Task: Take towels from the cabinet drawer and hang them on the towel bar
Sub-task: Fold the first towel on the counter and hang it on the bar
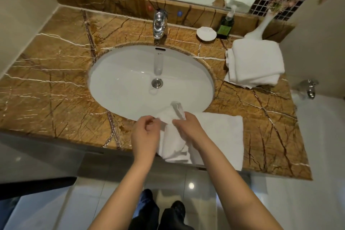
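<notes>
Surface: marble desk (56, 84), bathroom, 1 sink (127, 84).
Pointing: towel (173, 145), long axis from us sinkward.
Grip: left hand (145, 136), right hand (188, 129) both clutch it.

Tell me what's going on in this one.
A person stands at a marble vanity, working a bunched white towel with both hands at the counter's front edge, just in front of the sink. The left hand pinches its edge; the right hand holds its upper fold. A stack of folded towels sits at the right rear beside a white vase. No towel bar is in view.
</notes>
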The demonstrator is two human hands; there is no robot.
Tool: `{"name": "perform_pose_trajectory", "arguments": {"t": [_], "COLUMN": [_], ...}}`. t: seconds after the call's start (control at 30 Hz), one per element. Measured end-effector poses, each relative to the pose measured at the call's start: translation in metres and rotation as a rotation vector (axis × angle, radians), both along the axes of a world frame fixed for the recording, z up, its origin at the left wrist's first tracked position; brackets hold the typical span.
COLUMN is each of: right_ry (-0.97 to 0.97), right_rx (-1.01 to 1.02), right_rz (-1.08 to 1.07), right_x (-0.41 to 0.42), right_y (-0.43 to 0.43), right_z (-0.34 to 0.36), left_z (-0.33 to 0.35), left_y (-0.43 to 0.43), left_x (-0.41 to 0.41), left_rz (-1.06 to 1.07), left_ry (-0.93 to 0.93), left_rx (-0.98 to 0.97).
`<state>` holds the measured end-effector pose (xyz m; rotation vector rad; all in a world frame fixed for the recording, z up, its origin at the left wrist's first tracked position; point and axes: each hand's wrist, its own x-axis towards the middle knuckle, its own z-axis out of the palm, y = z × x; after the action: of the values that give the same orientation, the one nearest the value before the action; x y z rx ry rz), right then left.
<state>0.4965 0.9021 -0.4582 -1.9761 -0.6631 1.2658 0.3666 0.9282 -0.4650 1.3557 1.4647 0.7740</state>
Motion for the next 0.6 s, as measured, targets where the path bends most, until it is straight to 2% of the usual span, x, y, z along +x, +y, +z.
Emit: {"name": "perform_pose_trajectory", "arguments": {"t": [0.1,0.17,0.2,0.3,0.33,0.4,0.5,0.53,0.6], "right_ry": [0.132,0.188,0.176,0.13,0.107,0.039,-0.048,-0.055,-0.035], "right_rx": [0.081,0.068,0.051,0.022,0.017,0.01,0.002,0.003,0.02], "right_rz": [-0.031,-0.066,-0.075,-0.126,-0.141,-0.136,-0.153,-0.168,-0.202], "right_x": [0.002,0.001,0.001,0.005,0.008,0.017,0.033,0.039,0.05], "right_y": [-0.008,-0.012,-0.014,-0.021,-0.023,-0.029,-0.039,-0.043,-0.05], "right_z": [-0.001,-0.004,-0.004,-0.008,-0.007,-0.006,0.001,0.002,0.007], "left_z": [-0.004,-0.006,-0.008,-0.015,-0.016,-0.017,-0.018,-0.016,-0.015], "left_y": [0.013,0.015,0.014,0.017,0.018,0.018,0.024,0.026,0.037], "left_x": [0.009,0.015,0.017,0.02,0.019,0.016,0.007,0.001,-0.014], "left_rz": [0.005,-0.034,-0.034,0.027,0.063,0.071,-0.023,-0.037,-0.074], "left_ry": [-0.097,-0.134,-0.085,0.367,0.433,0.408,0.125,0.089,0.194], "left_rx": [-0.353,-0.445,-0.423,-0.164,-0.092,-0.043,-0.082,-0.075,-0.01]}}
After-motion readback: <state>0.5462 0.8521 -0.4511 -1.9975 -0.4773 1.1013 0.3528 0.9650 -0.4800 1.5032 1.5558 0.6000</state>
